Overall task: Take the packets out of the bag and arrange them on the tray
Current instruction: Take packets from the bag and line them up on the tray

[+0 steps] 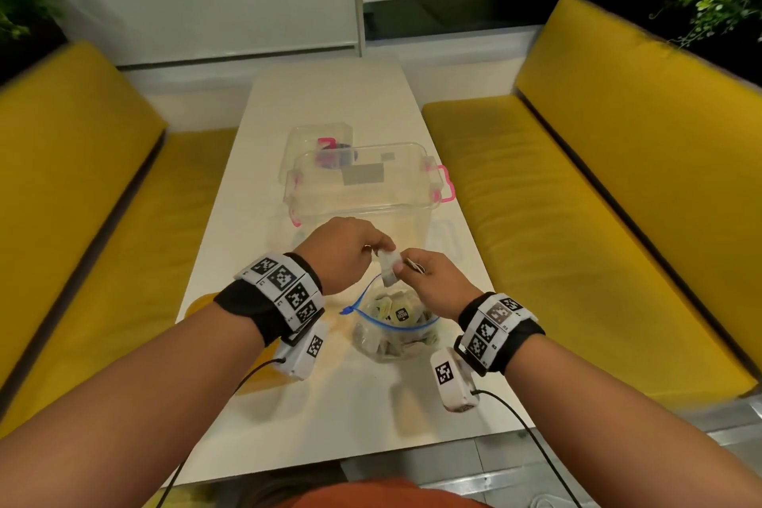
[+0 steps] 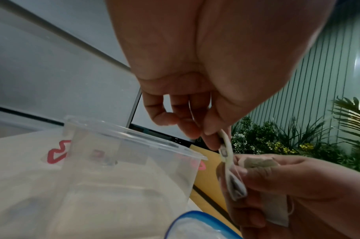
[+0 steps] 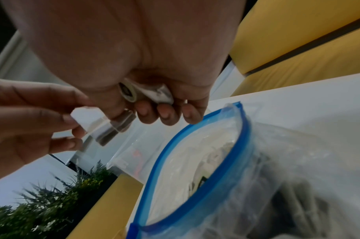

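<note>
A clear zip bag (image 1: 396, 332) with a blue rim (image 3: 222, 169) stands open on the white table, filled with several small packets (image 1: 399, 314). Above its mouth both hands meet. My left hand (image 1: 350, 250) pinches a small white packet (image 1: 389, 266) by its top edge (image 2: 226, 145). My right hand (image 1: 429, 274) pinches the same packet (image 2: 235, 182) lower down and keeps more packets (image 3: 148, 93) curled in its palm. The clear plastic tub (image 1: 363, 186) with pink latches stands just beyond the hands, its floor bare.
A smaller clear box (image 1: 317, 144) with a pink clip sits behind the tub. Yellow benches (image 1: 598, 186) flank the table on both sides. Cables run from both wrist cameras toward the near table edge (image 1: 371, 462). Plants stand in the far corners.
</note>
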A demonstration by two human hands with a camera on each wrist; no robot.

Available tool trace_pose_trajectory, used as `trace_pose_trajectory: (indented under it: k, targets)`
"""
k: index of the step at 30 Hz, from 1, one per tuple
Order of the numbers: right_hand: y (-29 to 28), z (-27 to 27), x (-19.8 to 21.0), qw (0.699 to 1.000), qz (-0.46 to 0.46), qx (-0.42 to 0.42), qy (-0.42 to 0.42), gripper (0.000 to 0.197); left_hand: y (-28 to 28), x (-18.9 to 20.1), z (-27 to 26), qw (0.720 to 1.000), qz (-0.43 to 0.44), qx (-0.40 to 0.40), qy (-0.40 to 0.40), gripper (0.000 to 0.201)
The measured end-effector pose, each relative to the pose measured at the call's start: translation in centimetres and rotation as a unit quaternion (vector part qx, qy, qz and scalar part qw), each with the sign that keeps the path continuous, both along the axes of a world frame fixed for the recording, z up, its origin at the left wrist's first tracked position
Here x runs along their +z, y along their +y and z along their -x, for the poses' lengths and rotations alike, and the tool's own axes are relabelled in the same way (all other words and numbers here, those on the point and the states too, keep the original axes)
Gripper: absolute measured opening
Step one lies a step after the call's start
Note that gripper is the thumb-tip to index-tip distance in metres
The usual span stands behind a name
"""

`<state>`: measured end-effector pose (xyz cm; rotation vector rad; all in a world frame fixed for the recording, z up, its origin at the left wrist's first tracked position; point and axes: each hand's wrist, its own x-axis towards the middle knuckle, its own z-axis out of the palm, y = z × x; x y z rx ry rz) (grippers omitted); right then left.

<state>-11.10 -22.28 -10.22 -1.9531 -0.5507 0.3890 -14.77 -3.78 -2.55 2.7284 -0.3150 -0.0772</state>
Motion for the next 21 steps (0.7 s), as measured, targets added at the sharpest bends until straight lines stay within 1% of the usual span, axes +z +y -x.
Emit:
trace_pose_trajectory:
  k: [2,4,7,9,11,13,17,19,21]
  targets:
    - [0.7,0.0,0.3,1.000,0.001,0.007,0.003,0.020,0.8,0.3,0.3,0.999,-0.042,-0.001,-0.010,0.025]
    - [1.6,0.0,0.4,1.000,0.000,-0.005,-0.004,0.015,1.4,0.8,0.6,0.997,-0.075,0.014,-0.021,0.018]
    - [3.2,0.3,0.9,0.999,-0.023,-0.024,-0.020,0.016,2.1,1.3,1.0,0.985,-0.167,0.030,-0.025,0.020]
    - [4.2,0.5,1.2,0.999,-0.044,-0.008,-0.026,0.021,2.6,1.5,1.4,0.977,-0.209,0.041,-0.031,0.023]
    - [5.5,0.6,1.1,0.998,-0.017,0.009,-0.061,0.023,3.2,1.8,1.8,0.977,-0.203,0.060,-0.035,0.022]
    - [6.8,0.6,0.9,0.996,0.006,0.006,-0.091,0.023,3.9,2.1,2.1,0.980,-0.182,0.075,-0.034,0.020]
    - [9.1,1.0,0.8,0.997,-0.010,0.036,-0.067,0.019,5.9,2.3,3.1,0.986,-0.119,0.113,0.002,0.014]
    - [10.2,1.4,0.6,0.997,-0.009,0.056,-0.054,0.017,7.0,2.2,3.7,0.985,-0.115,0.127,0.019,0.013]
    - [11.3,1.6,0.0,0.998,-0.003,0.059,-0.035,0.019,8.2,2.2,4.5,0.983,-0.105,0.148,0.024,0.012]
